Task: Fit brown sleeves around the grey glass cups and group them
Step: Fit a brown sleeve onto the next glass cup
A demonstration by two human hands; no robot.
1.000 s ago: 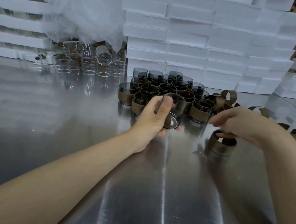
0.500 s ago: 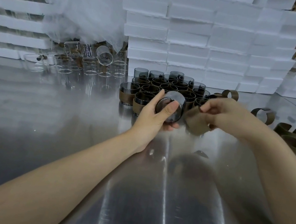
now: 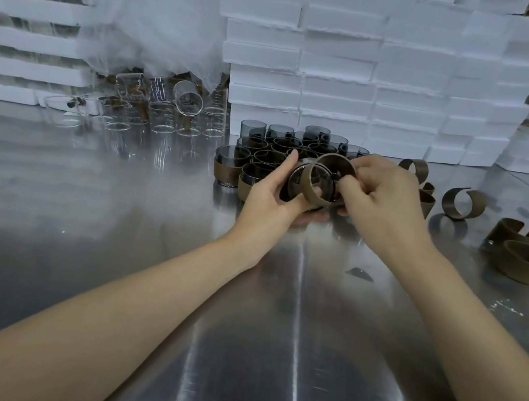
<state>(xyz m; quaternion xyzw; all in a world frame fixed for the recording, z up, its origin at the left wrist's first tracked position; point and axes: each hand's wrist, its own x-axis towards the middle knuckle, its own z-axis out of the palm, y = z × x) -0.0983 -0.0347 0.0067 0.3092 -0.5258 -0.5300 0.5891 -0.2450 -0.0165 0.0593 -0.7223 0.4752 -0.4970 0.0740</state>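
Your left hand (image 3: 270, 198) holds one grey cup (image 3: 295, 179) on its side, above the worktop (image 3: 144, 250) and just in front of the group of finished cups (image 3: 255, 164); its fingers (image 3: 287, 166) are curled round the glass. Your right hand (image 3: 384, 198) pinches a brown sleeve (image 3: 336, 159) by its far edge, fingers closed on the band, and the ring stands against the end of the cup that faces you. I cannot tell if it has already caught on the glass. To do this step well, I think you should first bring the ring square to the cup, so both share one line, and then push it on straight; a slanted sleeve will probably jam on one side. Do not squeeze the band flat, let it stay round. The loose sleeves (image 3: 463, 204) on your right look split, so this one may open a little as it goes on. The glass is likely slippery, so support it from behind with the left palm while you push. On the finished cups the band sits low and the rim stays bare; aim for the same height. After that, place the cup upright, touching the group.
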